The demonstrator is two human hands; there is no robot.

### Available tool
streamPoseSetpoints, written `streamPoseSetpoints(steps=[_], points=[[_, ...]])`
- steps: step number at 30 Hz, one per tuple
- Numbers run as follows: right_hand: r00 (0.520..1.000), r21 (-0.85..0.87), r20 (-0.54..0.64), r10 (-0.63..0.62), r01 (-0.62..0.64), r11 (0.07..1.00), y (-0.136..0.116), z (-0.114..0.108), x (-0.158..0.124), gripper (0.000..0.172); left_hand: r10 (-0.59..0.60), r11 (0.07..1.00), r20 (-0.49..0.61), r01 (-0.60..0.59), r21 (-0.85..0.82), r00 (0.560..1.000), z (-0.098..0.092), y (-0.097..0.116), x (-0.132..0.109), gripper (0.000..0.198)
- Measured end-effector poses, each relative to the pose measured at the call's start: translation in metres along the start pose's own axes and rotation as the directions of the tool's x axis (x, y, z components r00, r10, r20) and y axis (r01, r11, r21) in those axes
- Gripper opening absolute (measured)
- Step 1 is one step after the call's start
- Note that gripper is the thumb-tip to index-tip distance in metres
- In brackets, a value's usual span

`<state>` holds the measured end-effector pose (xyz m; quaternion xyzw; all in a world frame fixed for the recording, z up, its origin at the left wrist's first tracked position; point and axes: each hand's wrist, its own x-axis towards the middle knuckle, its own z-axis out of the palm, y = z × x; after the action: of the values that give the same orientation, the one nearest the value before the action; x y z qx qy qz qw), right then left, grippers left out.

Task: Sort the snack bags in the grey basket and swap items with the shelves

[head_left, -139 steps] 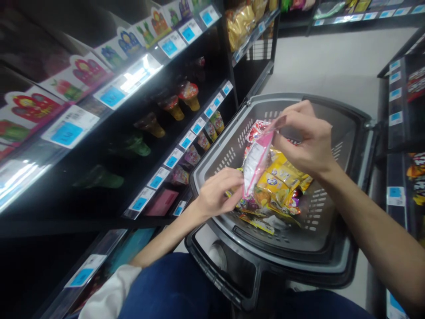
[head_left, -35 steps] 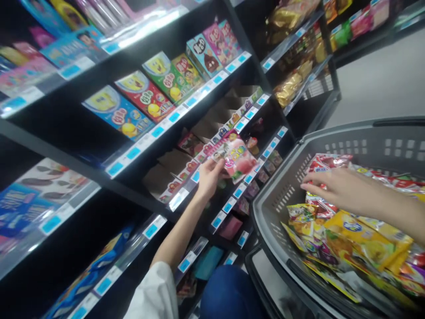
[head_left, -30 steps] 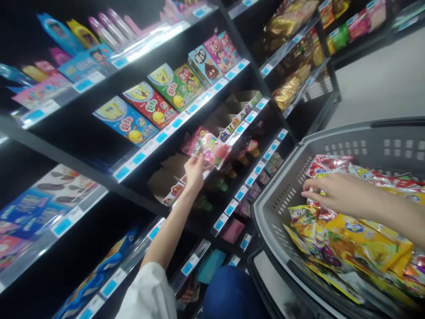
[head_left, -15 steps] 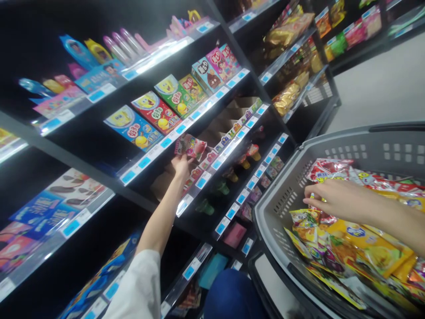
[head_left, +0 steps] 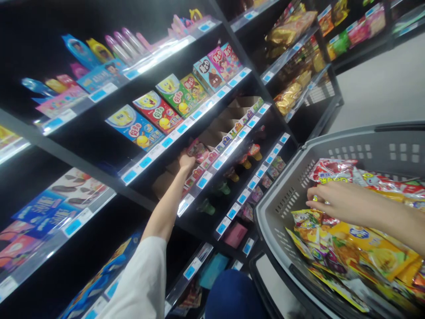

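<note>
My left hand (head_left: 187,161) reaches into the shelf and is closed on the edge of a pink candy packet (head_left: 198,152). The packet is tilted over the open cardboard display boxes (head_left: 217,128) behind the price strip; its far side lies in shadow. Over the basket is my right hand (head_left: 327,197), its fingers curled down among the snack packets. Whatever those fingers grip is mostly hidden. Beneath and around it lie a red packet (head_left: 334,169), a yellow packet (head_left: 375,250) and several other bright bags.
The grey shopping basket (head_left: 270,212) stands on the right beside my blue-clad knee (head_left: 229,294). Boxed snacks (head_left: 157,113) line the shelf above my left hand, jelly cups (head_left: 223,188) the one below. Price strips run along the shelf edges. Gold bags (head_left: 288,97) sit further back.
My left hand has moved slightly right and deeper into the shelf with the pink candy packet, lowering it toward the display boxes. My right hand stays nearly in place.
</note>
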<state>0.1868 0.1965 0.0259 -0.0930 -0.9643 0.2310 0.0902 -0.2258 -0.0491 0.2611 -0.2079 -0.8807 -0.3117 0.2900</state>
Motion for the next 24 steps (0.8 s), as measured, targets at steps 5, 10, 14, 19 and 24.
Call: streamPoseSetpoints(steps=[5,10,14,19,24], points=[[0.999,0.014,-0.042,-0.020,0.021,1.000,0.001,0.003,-0.001,0.031,0.044,0.994,-0.019,-0.041,0.104,0.999,-0.003,0.002,-0.006,0.025],[0.999,-0.058,-0.027,-0.034,0.032,0.998,-0.007,-0.006,-0.007,0.031,0.047,0.984,-0.008,-0.045,0.171,0.999,-0.005,0.010,-0.011,0.041],[0.997,-0.119,0.076,-0.017,0.026,0.993,-0.016,-0.019,-0.009,0.030,0.082,0.965,0.018,-0.084,0.250,0.996,0.002,0.020,-0.016,0.065],[0.989,-0.133,0.151,-0.004,0.025,0.991,-0.017,-0.021,-0.010,0.029,0.313,0.859,0.105,-0.329,0.392,0.944,0.016,0.045,-0.038,0.048],[0.983,-0.127,0.181,0.009,0.014,0.992,-0.013,-0.019,-0.009,0.027,0.690,0.619,0.155,-0.687,0.379,0.707,0.024,0.090,-0.108,0.049]])
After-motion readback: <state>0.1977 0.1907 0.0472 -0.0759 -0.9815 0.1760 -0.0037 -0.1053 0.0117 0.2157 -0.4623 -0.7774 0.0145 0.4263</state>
